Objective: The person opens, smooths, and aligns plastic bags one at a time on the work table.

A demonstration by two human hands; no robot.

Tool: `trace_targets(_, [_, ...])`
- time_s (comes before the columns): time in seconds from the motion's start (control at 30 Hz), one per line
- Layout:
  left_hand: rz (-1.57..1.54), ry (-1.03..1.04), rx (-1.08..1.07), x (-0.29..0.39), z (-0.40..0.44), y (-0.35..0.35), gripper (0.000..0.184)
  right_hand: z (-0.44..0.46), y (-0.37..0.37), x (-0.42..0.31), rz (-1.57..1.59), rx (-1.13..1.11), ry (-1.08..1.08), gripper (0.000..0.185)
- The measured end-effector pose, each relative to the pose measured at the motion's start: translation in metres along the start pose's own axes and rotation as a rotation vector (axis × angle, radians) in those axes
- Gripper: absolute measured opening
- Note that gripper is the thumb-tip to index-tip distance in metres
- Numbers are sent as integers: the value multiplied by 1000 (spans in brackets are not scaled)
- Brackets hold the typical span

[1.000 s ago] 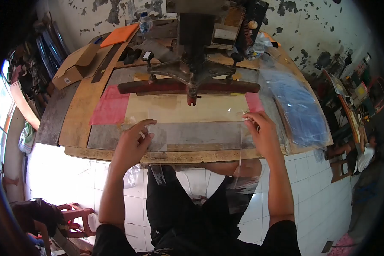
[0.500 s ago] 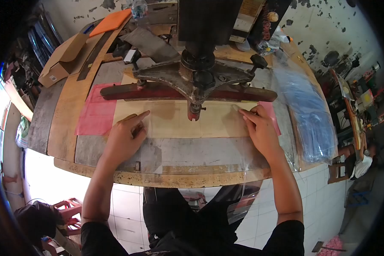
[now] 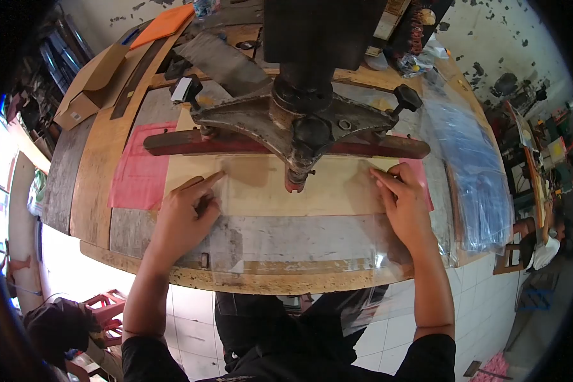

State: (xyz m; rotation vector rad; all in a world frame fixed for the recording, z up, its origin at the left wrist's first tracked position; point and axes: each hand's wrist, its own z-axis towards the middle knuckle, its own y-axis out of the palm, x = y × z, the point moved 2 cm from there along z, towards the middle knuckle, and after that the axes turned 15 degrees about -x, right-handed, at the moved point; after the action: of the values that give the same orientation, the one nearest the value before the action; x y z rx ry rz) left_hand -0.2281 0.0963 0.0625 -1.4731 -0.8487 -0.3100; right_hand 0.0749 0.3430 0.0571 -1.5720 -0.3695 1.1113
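Observation:
My left hand (image 3: pixel 188 210) rests at the left side of a clear plastic sheet (image 3: pixel 235 245), its index finger stretched along the sheet and its thumb apart. On the right side my right hand (image 3: pixel 404 200) mirrors it, index finger extended onto the plastic and the other fingers bent. The sheet lies over a pale yellow board (image 3: pixel 267 204) and hangs past the table's front edge. Just beyond the fingertips, a long dark-red press bar (image 3: pixel 229 145) crosses the board, carried by a worn metal press head (image 3: pixel 309 121). Whether the bar touches the plastic I cannot tell.
Pink sheet material (image 3: pixel 140 172) shows at the left of the board. A stack of clear bluish plastic (image 3: pixel 477 184) lies on the right. Back left are an open cardboard box (image 3: pixel 92 89) and an orange folder (image 3: pixel 162 25). Another person (image 3: pixel 544 245) sits at far right.
The view has shifted slightly, so the press and table appear larger and nearer. Both hands keep nearly the same position and pose on the plastic sheet.

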Motion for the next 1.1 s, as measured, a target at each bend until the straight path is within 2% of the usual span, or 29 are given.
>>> trace_targets(0.27, [-8,11,13,0,1,-2,49,0,0,-1,13,-3,-1,31])
trace_targets(0.57, [-30,11,50,-7,-1,1,51,0,0,-6,-26,-3,6,38])
trace_targets(1.1, [-28,44,55,-9,-1,2,51,1,2,-6,-36,22,-6,29])
